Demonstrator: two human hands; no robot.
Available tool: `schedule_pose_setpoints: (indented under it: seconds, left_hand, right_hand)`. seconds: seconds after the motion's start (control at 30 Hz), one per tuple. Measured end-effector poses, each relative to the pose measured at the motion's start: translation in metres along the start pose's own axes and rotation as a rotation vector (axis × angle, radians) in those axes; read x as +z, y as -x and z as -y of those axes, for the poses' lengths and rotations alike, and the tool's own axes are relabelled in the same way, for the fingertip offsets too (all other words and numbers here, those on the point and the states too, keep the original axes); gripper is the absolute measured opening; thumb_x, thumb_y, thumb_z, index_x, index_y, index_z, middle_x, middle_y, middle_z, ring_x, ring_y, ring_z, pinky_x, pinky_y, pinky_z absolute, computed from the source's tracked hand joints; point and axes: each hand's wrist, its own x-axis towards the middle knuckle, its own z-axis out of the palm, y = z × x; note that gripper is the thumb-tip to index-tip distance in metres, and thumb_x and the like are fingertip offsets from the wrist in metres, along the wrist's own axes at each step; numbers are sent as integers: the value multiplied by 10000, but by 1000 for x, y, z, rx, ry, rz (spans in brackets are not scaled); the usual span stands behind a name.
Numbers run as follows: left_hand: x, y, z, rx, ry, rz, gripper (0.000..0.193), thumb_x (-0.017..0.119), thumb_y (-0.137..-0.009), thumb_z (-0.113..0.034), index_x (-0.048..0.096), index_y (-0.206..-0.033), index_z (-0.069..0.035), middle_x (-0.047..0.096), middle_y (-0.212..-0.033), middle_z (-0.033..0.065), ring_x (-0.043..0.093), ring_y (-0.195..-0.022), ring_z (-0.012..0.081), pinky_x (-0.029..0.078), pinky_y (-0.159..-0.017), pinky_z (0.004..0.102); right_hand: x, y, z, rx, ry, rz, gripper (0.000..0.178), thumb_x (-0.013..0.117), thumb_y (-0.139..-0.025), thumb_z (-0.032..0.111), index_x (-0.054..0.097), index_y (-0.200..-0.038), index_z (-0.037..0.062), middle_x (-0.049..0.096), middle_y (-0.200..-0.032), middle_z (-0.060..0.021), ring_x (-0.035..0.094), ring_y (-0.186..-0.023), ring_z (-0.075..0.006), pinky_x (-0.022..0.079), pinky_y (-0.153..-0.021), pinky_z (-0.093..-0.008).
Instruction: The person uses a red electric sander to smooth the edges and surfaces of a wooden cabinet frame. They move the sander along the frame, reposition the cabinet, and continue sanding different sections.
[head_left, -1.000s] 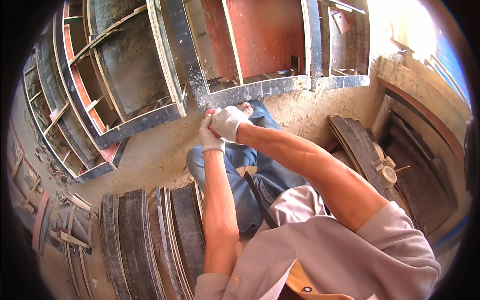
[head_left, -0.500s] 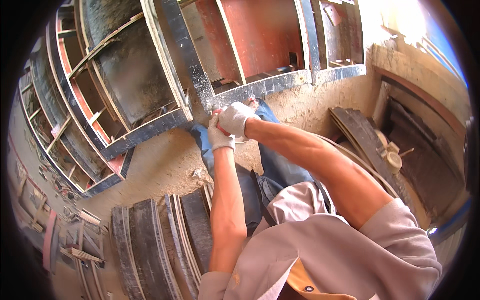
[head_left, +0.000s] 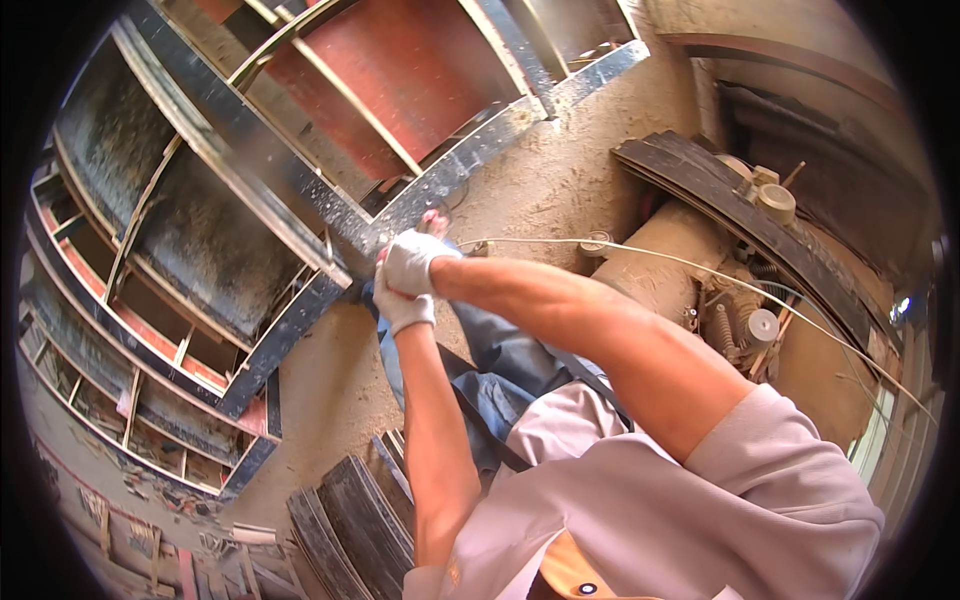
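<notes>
Both my hands wear whitish work gloves and are closed together around a red hand tool (head_left: 382, 256). Only a little of its red body shows, so I cannot make out its exact kind. My right hand (head_left: 411, 262) wraps over the top, and my left hand (head_left: 405, 308) grips just below. The tool's front is at the paint-speckled corner of a large dark frame (head_left: 372, 228), which has ribs and red panels inside. A pale cord (head_left: 620, 248) runs from near my hands toward the right.
More dark ribbed frames (head_left: 250, 385) lean at the left. Curved dark boards (head_left: 350, 520) lie near my left leg. At the right, a dusty tank (head_left: 660, 250) with machine parts has dark planks (head_left: 700, 185) across it. Scraps (head_left: 250, 535) litter the floor at the lower left.
My view has turned and shifted, bringing the tank and the long cord into sight at the right. Both hands keep hold of the red tool near the frame's corner.
</notes>
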Motion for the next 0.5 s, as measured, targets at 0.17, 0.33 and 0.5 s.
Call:
schedule_pose_setpoints:
  seconds: [0.17, 0.33, 0.5]
  left_hand:
    - [23, 27, -7, 152, -47, -206, 686, 398, -914, -326, 373, -1429, 127, 424, -1491, 257, 406, -1394, 385, 256, -1200, 468]
    - [-6, -10, -23, 45, -76, -183, 500, 463, -966, -332, 565, -1308, 17, 593, -1335, 180, 556, -1256, 331, 414, -1091, 464]
    - [-17, -15, -22, 134, 5, -340, 334, 518, -980, -308, 667, -1174, -80, 689, -1190, 84, 628, -1143, 261, 486, -982, 411]
  right_hand:
    - [-11, -13, 12, -64, 147, 518, 771, 400, -891, 317, 230, -1491, -137, 187, -1572, -334, 150, -1486, -458, 86, -1234, -519]
    - [-16, -11, 21, -51, 282, 41, 730, 476, -853, 319, 425, -1344, -219, 330, -1461, -427, 266, -1421, -539, 155, -1191, -612]
    - [-65, -84, 10, -661, 253, 844, 384, 545, -804, 275, 730, -1019, 16, 704, -981, -255, 673, -936, -402, 470, -922, -513]
